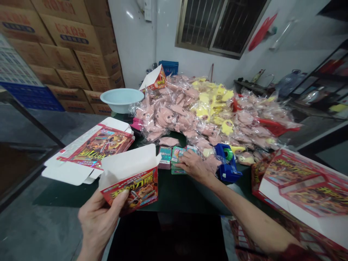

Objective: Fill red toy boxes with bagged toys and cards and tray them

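Note:
My left hand [102, 214] grips a red printed carton [141, 192], thumb on its front face. The carton's white top flap [130, 161] stands up. My right hand [191, 163] reaches across the table and rests on small stacks of green cards [177, 154], its fingers bent over them. Whether it pinches a card is hard to see. Left of those fingers lies another card stack [164, 157]. A blue tape dispenser [227, 163] stands just right of my right hand. Flattened cartons [100, 145] are stacked at the left.
A large heap of bagged pink toys [168, 116] and yellow toys [214, 99] covers the back of the table. A pale blue basin [122, 101] stands behind left, beside an open carton [157, 81]. More printed cartons [304, 181] fill the right. Brown boxes [67, 54] are piled behind.

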`<action>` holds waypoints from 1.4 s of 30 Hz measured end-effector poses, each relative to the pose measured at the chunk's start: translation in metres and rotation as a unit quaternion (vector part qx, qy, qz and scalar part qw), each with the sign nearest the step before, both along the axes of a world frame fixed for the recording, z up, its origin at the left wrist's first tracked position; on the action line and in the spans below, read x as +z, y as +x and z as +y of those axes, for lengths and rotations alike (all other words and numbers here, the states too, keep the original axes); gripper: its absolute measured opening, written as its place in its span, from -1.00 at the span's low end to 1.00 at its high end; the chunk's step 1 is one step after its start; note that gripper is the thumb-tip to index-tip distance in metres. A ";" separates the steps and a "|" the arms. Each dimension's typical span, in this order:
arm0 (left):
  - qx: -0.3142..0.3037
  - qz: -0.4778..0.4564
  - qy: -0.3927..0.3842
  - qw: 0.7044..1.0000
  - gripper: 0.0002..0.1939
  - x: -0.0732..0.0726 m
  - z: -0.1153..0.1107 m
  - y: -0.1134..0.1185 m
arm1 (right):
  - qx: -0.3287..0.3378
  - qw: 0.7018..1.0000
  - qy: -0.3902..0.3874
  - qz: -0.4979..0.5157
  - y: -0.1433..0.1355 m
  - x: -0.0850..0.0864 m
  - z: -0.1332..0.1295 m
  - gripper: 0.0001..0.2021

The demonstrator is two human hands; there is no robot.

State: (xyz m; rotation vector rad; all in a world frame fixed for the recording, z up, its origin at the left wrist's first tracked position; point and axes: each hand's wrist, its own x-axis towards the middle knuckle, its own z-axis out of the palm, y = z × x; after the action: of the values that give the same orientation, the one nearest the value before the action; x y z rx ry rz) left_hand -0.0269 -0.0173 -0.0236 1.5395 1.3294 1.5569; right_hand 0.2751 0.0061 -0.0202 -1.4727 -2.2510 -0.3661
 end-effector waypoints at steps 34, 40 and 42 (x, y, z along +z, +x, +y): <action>-0.351 0.011 0.001 0.936 -0.66 0.011 0.003 0.063 | 0.065 0.991 0.115 0.020 -0.062 0.090 -0.086 -0.59; -0.305 -0.012 0.020 0.952 -0.71 0.004 0.001 0.062 | 0.051 0.996 0.064 0.039 -0.069 0.086 -0.092 -0.58; -0.249 -0.034 0.054 0.966 -0.64 0.006 -0.001 0.063 | 0.022 0.981 0.151 0.117 -0.061 0.081 -0.094 -0.55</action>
State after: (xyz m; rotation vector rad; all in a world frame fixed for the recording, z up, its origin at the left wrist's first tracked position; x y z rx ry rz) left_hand 0.0364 -0.0185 -0.0172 1.7048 0.7453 1.3574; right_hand 0.2138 -0.0880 0.0604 -1.2385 -1.9409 -0.4704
